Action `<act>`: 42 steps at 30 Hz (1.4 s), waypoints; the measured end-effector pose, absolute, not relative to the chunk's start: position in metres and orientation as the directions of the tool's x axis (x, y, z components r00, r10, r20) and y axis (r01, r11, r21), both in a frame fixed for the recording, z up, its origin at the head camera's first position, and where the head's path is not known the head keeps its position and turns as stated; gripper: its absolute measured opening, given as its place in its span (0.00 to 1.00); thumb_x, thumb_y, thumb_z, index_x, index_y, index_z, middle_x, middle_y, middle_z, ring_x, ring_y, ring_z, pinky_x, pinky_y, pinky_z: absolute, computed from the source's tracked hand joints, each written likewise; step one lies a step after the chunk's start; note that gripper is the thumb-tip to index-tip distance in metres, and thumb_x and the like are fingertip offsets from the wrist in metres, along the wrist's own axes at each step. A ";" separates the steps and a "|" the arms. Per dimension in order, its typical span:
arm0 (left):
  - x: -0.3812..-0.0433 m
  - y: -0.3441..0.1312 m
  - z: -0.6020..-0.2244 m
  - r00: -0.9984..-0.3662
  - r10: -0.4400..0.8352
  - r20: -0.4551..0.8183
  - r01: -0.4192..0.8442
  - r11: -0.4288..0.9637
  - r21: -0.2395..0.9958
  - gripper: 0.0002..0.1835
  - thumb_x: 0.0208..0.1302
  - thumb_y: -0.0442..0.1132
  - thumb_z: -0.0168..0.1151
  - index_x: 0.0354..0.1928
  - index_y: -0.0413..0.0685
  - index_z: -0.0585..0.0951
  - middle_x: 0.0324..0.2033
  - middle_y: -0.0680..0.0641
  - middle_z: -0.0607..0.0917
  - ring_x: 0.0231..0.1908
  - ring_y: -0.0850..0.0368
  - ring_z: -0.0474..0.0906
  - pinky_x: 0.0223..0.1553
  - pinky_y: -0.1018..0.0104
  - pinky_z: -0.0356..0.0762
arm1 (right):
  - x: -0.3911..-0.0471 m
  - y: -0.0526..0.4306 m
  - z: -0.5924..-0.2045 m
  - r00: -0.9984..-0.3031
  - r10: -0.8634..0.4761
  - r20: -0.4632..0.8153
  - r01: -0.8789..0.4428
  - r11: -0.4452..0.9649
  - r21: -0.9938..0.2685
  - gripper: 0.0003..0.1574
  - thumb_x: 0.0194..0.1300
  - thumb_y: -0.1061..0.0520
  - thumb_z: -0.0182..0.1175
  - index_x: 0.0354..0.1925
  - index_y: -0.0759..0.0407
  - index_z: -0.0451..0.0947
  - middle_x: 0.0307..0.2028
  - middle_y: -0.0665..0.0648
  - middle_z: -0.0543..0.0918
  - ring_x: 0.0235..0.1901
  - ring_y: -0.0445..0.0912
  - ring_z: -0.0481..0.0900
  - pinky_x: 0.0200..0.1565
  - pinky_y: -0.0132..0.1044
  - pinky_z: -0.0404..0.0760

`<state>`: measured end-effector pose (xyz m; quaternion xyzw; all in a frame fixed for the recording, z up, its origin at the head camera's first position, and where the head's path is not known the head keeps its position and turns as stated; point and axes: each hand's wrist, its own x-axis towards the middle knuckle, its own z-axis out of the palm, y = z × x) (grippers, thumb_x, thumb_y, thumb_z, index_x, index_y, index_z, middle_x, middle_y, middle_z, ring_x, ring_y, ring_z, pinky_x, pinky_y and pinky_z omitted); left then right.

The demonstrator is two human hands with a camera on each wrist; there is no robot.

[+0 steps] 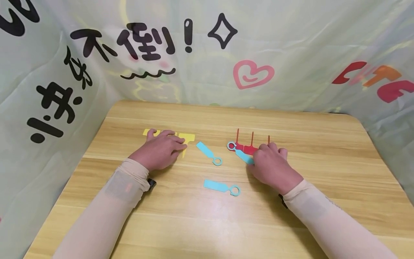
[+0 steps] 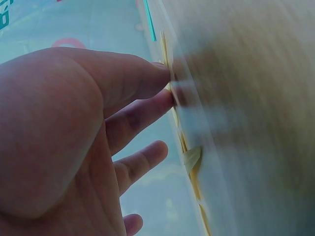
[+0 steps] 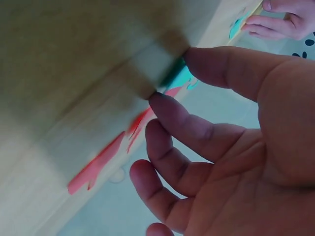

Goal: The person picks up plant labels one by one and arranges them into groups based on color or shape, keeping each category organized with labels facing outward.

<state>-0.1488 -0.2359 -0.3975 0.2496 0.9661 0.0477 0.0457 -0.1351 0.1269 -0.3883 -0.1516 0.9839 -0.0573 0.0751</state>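
My left hand (image 1: 160,150) rests over a row of yellow T-shaped plant labels (image 1: 187,137) at the left, its fingertips touching them. In the left wrist view the thumb and forefinger meet the thin yellow edge, the other fingers spread. At the right, my right hand (image 1: 272,165) pinches the wide end of a blue ring-ended plant label (image 1: 243,156) between thumb and forefinger. That label's ring end overlaps red T-shaped plant labels (image 1: 249,149), whose thin spikes point away from me. The hand partly covers the red row.
Between the hands lies a second blue ring-ended label (image 1: 205,149), slanted. A third blue label (image 1: 216,185) lies nearer to me. The wooden table (image 1: 207,223) ends at a printed cloth (image 1: 200,79) behind and on both sides.
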 end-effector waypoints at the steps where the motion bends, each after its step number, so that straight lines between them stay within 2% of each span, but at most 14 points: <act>1: -0.149 -0.235 -0.397 -0.871 0.487 -0.066 0.478 0.870 0.117 0.19 0.75 0.46 0.57 0.65 0.69 0.82 0.67 0.60 0.77 0.72 0.46 0.63 0.62 0.26 0.45 | -0.134 0.127 -0.389 -0.943 -0.309 -0.123 -0.293 0.947 -0.133 0.23 0.63 0.56 0.63 0.12 0.52 0.71 0.26 0.55 0.71 0.38 0.57 0.65 0.40 0.55 0.59; 11: -0.149 -0.230 -0.395 -0.866 0.494 -0.080 0.483 0.867 0.126 0.19 0.75 0.45 0.57 0.64 0.68 0.82 0.66 0.60 0.79 0.72 0.44 0.64 0.62 0.25 0.45 | -0.111 0.136 -0.386 -0.967 -0.254 -0.027 -0.250 0.961 -0.115 0.22 0.57 0.56 0.57 0.08 0.52 0.67 0.23 0.54 0.69 0.36 0.56 0.65 0.40 0.57 0.59; 19: -0.152 -0.228 -0.395 -0.856 0.509 -0.089 0.499 0.859 0.111 0.19 0.75 0.45 0.57 0.65 0.67 0.82 0.66 0.59 0.79 0.72 0.44 0.64 0.62 0.25 0.45 | -0.066 0.148 -0.383 -0.985 -0.174 -0.006 -0.173 0.980 -0.098 0.28 0.61 0.49 0.60 0.09 0.52 0.65 0.21 0.55 0.66 0.35 0.59 0.67 0.38 0.63 0.60; 25: -0.154 -0.228 -0.394 -0.860 0.500 -0.103 0.490 0.865 0.105 0.20 0.76 0.46 0.57 0.65 0.68 0.81 0.68 0.59 0.77 0.72 0.45 0.62 0.62 0.26 0.45 | -0.043 0.147 -0.393 -0.990 -0.120 -0.072 -0.114 0.990 -0.087 0.26 0.63 0.50 0.55 0.10 0.51 0.66 0.21 0.55 0.65 0.35 0.59 0.65 0.41 0.64 0.59; 31: -0.151 -0.230 -0.397 -0.865 0.493 -0.090 0.482 0.868 0.119 0.19 0.76 0.46 0.56 0.65 0.68 0.82 0.68 0.58 0.77 0.72 0.45 0.63 0.61 0.25 0.45 | -0.037 0.138 -0.395 -0.983 -0.134 -0.127 -0.125 0.989 -0.080 0.27 0.65 0.49 0.54 0.09 0.50 0.66 0.21 0.54 0.65 0.34 0.58 0.66 0.44 0.64 0.61; 42: -0.148 -0.233 -0.396 -0.864 0.500 -0.056 0.488 0.861 0.142 0.19 0.75 0.44 0.56 0.63 0.68 0.83 0.67 0.57 0.78 0.72 0.45 0.64 0.61 0.26 0.45 | -0.037 0.137 -0.393 -0.982 -0.157 -0.104 -0.149 0.986 -0.079 0.28 0.64 0.49 0.57 0.09 0.50 0.65 0.20 0.54 0.65 0.35 0.58 0.67 0.45 0.64 0.62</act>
